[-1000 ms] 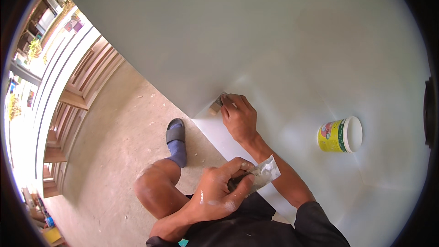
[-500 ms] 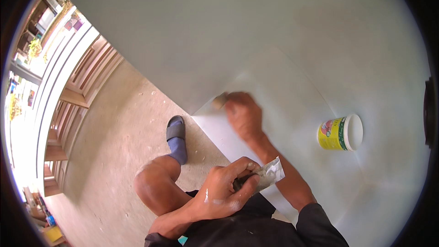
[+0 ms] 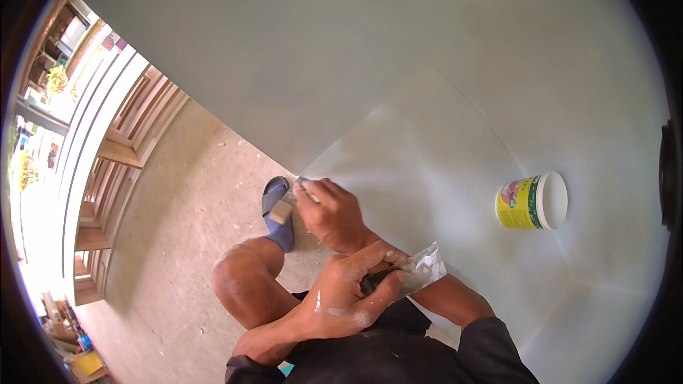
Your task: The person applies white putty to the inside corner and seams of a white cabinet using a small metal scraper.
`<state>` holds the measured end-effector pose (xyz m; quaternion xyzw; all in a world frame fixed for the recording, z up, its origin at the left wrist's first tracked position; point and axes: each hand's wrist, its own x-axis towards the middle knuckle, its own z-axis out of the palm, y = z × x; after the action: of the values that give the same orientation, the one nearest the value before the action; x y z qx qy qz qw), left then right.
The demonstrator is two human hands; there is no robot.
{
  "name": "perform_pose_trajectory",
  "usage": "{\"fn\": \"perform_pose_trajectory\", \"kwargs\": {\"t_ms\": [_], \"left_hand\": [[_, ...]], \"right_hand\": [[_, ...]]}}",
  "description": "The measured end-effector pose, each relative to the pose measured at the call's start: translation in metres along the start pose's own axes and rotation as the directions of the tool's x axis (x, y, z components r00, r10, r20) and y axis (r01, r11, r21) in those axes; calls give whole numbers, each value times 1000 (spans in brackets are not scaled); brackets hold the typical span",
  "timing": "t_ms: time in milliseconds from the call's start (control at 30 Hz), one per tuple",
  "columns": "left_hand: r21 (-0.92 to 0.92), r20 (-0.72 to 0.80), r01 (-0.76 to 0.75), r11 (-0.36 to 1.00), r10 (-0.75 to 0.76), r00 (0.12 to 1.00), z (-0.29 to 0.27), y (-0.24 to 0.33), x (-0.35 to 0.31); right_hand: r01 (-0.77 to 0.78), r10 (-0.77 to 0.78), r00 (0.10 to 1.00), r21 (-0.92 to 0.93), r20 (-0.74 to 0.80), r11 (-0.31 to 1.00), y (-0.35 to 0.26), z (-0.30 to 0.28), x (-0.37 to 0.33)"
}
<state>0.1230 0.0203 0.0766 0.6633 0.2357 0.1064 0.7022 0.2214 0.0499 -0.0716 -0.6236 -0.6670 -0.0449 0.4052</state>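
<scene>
One pale grey-white flat panel (image 3: 441, 85) carries one yellow plastic tub (image 3: 530, 201) lying sideways. Right hand (image 3: 331, 210) fingers pinch one small tan block (image 3: 281, 211) at the panel's corner; left hand (image 3: 348, 291) grips one filler-smeared putty knife (image 3: 420, 270) beside it.

Broad white panel (image 3: 427, 64) lies bare above and left of the yellow tub (image 3: 530, 203), which is the sole obstacle on it, well apart to the right of the right hand (image 3: 331, 213); left hand (image 3: 345, 299) with putty knife (image 3: 420, 270) crowds the near edge below-left.
</scene>
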Motion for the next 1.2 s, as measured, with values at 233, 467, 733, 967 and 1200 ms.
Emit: {"fn": "perform_pose_trajectory", "kwargs": {"t_ms": [233, 467, 733, 967, 1200], "left_hand": [[67, -47, 50, 996, -47, 998, -1, -1, 3], [48, -52, 44, 998, -42, 998, 5, -10, 6], [48, -32, 7, 999, -6, 999, 3, -6, 0], [70, -46, -3, 998, 6, 999, 1, -9, -5], [1, -95, 38, 999, -37, 995, -6, -11, 5]], "right_hand": [[-554, 581, 812, 238, -59, 798, 69, -66, 7], [-221, 208, 974, -165, -94, 961, 105, -63, 21], [23, -16, 999, -173, 44, 985, 30, -6, 0], [-282, 283, 959, 47, -27, 958, 28, -26, 4], [-514, 736, 677, 695, -33, 504, 58, -58, -9]]}}
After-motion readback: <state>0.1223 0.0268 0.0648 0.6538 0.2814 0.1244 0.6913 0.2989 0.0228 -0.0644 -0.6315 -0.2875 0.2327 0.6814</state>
